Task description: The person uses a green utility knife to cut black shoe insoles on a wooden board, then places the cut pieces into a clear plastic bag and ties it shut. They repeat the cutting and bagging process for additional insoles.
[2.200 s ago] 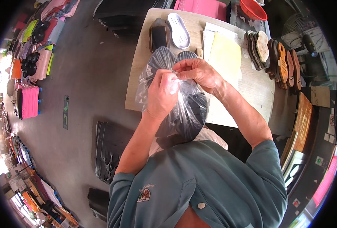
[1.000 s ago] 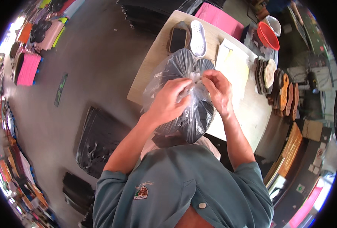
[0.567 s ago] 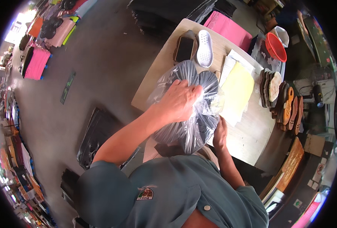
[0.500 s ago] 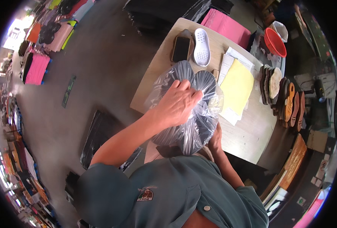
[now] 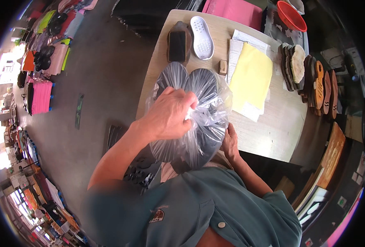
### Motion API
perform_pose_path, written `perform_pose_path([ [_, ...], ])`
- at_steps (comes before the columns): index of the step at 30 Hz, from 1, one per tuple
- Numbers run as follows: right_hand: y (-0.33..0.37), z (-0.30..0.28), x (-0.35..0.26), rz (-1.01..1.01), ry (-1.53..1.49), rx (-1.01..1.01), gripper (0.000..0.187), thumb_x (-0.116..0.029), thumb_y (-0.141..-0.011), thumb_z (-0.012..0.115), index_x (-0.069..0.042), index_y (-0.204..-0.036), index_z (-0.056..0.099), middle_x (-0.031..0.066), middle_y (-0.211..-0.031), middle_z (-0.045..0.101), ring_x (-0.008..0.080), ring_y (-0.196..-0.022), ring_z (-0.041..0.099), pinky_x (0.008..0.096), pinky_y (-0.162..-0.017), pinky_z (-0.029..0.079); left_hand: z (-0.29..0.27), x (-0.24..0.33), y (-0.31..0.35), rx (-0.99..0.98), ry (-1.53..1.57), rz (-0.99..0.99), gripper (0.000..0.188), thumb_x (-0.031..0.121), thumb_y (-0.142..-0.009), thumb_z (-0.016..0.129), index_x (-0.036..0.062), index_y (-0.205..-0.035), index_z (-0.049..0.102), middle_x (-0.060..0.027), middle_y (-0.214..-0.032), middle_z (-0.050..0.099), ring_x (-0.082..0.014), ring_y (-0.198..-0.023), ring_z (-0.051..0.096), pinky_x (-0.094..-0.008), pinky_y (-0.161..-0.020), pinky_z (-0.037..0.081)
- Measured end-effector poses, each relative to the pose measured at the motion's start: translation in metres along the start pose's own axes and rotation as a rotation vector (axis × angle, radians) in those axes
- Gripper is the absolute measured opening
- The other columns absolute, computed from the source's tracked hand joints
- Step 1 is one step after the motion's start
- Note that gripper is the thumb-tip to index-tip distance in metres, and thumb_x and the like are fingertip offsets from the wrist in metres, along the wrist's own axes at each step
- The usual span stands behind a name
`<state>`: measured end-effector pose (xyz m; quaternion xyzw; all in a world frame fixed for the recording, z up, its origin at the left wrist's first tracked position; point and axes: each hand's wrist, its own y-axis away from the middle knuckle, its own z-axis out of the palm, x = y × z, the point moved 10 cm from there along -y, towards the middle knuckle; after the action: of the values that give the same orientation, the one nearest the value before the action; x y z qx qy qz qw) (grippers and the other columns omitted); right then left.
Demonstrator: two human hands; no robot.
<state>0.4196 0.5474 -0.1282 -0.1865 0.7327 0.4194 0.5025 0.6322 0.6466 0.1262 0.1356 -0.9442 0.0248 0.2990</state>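
Observation:
A clear plastic bag (image 5: 210, 117) holds several dark, rounded pieces shaped like shoe soles. It rests against my front at the near left edge of the table. My left hand (image 5: 170, 114) is closed on the gathered plastic at the top of the bag, its fingers pinched together. Low on the bag's right side, my right hand (image 5: 230, 142) grips it; some of its fingers are hidden behind the plastic. Just beyond the bag lie a dark phone (image 5: 177, 46) on a brown piece and a white shoe sole (image 5: 202, 38) with holes.
The pale table (image 5: 269, 142) carries a yellow sheet (image 5: 251, 76) over papers and a small brown block (image 5: 222, 67). Soles (image 5: 319, 84) stand in a row past its right edge. A red basin (image 5: 291, 16) and pink sheets (image 5: 234, 12) are at the back.
My view has shifted, so the table sits farther left and higher. My left hand has turned on the gathered plastic, its fingers bunched tighter. More of my right hand shows beside the bag.

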Motion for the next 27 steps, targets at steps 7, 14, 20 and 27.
perform_pose_path([
  [7,0.044,0.030,-0.031,-0.244,0.076,-0.088,0.045,-0.032,-0.109,0.052,0.001,-0.138,0.060,0.0168,-0.128,0.069,0.0273,-0.118,0.065,0.0410,-0.096,0.055,0.013,-0.009,0.002,-0.122,0.241,0.174,0.027,0.012,-0.088,0.067,0.0111,-0.113,0.058,-0.0028,-0.073,0.063,-0.0251,-0.074,0.067,-0.0390,-0.093,0.040],
  [14,0.044,0.075,-0.031,-0.125,-0.277,0.086,0.045,-0.031,-0.108,0.055,0.000,-0.140,0.059,0.0158,-0.133,0.067,0.0273,-0.120,0.065,0.0422,-0.097,0.055,0.002,-0.011,0.043,0.117,0.539,0.296,0.010,0.018,-0.090,0.072,0.0154,-0.095,0.063,0.0000,-0.066,0.066,-0.0206,-0.064,0.067,-0.0402,-0.080,0.039],
  [20,0.054,0.124,-0.033,-0.078,-0.258,0.125,0.046,-0.032,-0.107,0.056,0.000,-0.140,0.059,0.0166,-0.134,0.066,0.0282,-0.120,0.065,0.0425,-0.099,0.055,-0.024,-0.015,0.123,0.281,0.600,0.301,0.015,0.017,-0.089,0.075,0.0168,-0.100,0.065,-0.0012,-0.072,0.065,-0.0218,-0.070,0.064,-0.0387,-0.084,0.036],
  [27,0.050,0.179,0.010,-0.070,-0.265,-0.046,0.047,-0.032,-0.107,0.057,0.001,-0.140,0.058,0.0175,-0.135,0.065,0.0292,-0.121,0.065,0.0428,-0.100,0.055,-0.071,-0.014,0.175,0.402,0.492,0.164,0.013,0.010,-0.088,0.075,0.0147,-0.099,0.069,-0.0028,-0.087,0.073,-0.0219,-0.074,0.067,-0.0390,-0.081,0.039],
])
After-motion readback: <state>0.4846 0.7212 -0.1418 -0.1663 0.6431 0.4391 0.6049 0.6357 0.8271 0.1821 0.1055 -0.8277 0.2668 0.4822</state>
